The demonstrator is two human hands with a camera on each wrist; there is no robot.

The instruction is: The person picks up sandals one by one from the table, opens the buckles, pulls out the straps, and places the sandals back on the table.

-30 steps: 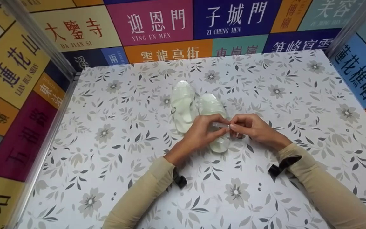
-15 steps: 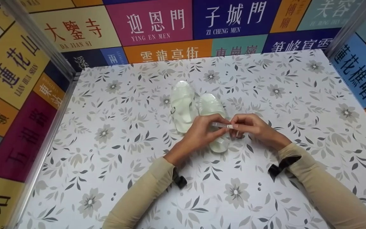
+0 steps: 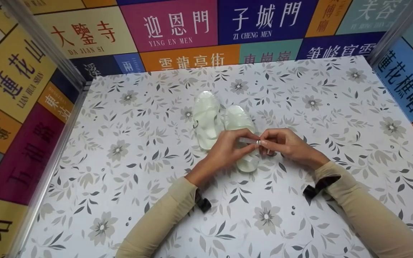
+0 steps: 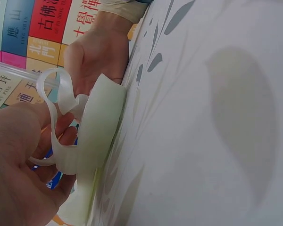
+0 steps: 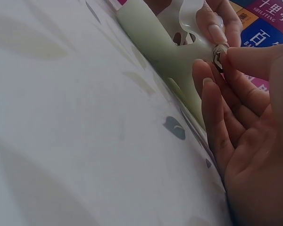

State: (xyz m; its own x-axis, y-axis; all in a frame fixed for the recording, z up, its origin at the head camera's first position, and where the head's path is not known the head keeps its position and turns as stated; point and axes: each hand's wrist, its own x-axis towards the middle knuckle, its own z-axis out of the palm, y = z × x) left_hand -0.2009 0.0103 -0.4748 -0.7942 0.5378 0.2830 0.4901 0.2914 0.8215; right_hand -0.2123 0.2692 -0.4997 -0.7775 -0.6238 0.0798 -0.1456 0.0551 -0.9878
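Note:
Two pale green sandals lie side by side on the table in the head view. The left sandal (image 3: pixel 205 118) has a small buckle at its side. Over the right sandal (image 3: pixel 238 116), my left hand (image 3: pixel 226 145) pinches its ankle strap (image 3: pixel 247 140) between thumb and fingers. My right hand (image 3: pixel 286 144) meets it at the strap's right end. Up close in the right wrist view, right thumb and index finger pinch a small metal buckle (image 5: pixel 220 57), with left fingertips beside it. In the left wrist view the strap (image 4: pixel 63 157) loops above the sole (image 4: pixel 101 117).
A white tabletop (image 3: pixel 156 215) with a grey floral pattern spreads around the sandals. Panels with coloured lettering (image 3: pixel 177 27) stand behind and at both sides. Each sleeve carries a black wrist strap (image 3: pixel 203 203).
Only the right fingertips shift slightly at the strap's end, which showed a little more half a second ago. Both arms and the sandals stay in place.

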